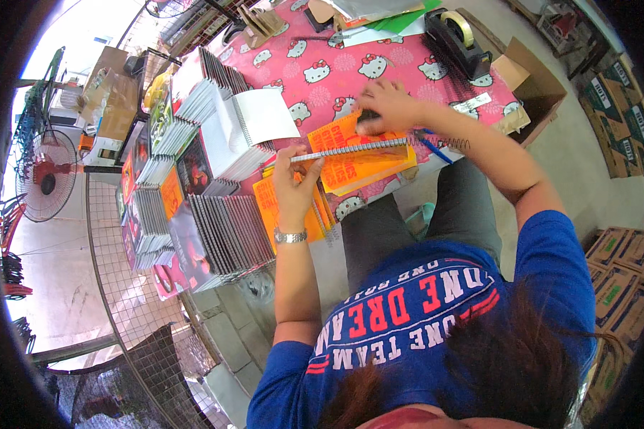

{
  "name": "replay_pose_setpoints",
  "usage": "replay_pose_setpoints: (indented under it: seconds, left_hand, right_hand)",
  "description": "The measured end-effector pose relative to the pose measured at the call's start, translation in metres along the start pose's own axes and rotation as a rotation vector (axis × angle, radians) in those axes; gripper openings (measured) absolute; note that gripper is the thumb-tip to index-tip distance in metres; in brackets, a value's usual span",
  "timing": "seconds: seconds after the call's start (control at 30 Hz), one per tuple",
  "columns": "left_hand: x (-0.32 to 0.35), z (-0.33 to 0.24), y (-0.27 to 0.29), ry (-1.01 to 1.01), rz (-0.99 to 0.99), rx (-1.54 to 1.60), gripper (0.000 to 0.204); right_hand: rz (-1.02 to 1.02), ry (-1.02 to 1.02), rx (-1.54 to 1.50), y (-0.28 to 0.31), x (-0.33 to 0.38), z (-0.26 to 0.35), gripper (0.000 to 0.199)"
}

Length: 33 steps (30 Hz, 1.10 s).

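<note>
Orange covers mark the notebook point(358, 170) in the head view, lying by the near edge of the pink-covered table point(408, 70), with a wire coil point(358, 148) along its bound edge. The coil's bare tail runs out past the right end of that edge, under the right forearm, close to a blue strip point(436, 148).

That tail looks the likeliest trouble: a brush of the forearm could bend or snag it. If the left grip slackens, the sheets could slide out of line and the coil could miss holes. Lying so near the edge, the notebook could also slip toward the lap if pulled. A bump of the left arm might upset the notebook stacks point(229, 232) crowding the table's left end.

The notebook lies between the two hands. The left hand point(298, 179) pinches the left end of its bound edge, thumb and fingers drawn narrow. The right hand point(386, 106) curls over its far side around a dark object point(368, 116), too covered to identify. A second orange notebook point(267, 202) sits beside the left wrist at the near edge; a tape dispenser point(456, 46) stands toward the far right corner.
</note>
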<state>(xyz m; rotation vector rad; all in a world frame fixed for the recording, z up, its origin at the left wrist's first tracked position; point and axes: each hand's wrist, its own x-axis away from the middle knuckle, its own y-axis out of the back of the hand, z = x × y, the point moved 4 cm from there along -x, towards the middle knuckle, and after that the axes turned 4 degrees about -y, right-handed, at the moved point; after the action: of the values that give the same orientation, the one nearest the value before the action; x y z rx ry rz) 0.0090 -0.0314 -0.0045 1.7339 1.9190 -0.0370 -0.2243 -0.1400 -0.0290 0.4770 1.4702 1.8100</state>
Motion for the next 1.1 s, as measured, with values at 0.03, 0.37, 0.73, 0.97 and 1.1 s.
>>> replay_pose_setpoints:
  seconds: [0.03,0.37,0.73,0.97,1.1]
  left_hand:
    - [-0.002,-0.004,-0.002,-0.004,-0.017,-0.04,0.027]
    - [-0.004,0.013,0.0,0.028,-0.01,0.011,0.027]
    - [-0.004,0.006,0.003,0.01,0.011,0.054,0.026]
    - [-0.011,-0.002,0.006,-0.044,0.064,0.06,0.024]
    - [-0.011,-0.001,0.003,0.05,0.119,0.017,0.022]
  right_hand:
    - [0.054,0.031,-0.244,0.015,-0.009,-0.001,0.053]
    - [-0.011,0.261,0.23,0.082,0.002,0.106,0.034]
    - [0.001,0.176,0.063,0.066,-0.015,0.11,0.031]
    - [0.066,0.473,-0.015,-0.012,-0.015,0.0,0.036]
    - [0.106,0.2,-0.38,-0.013,-0.013,0.007,0.045]
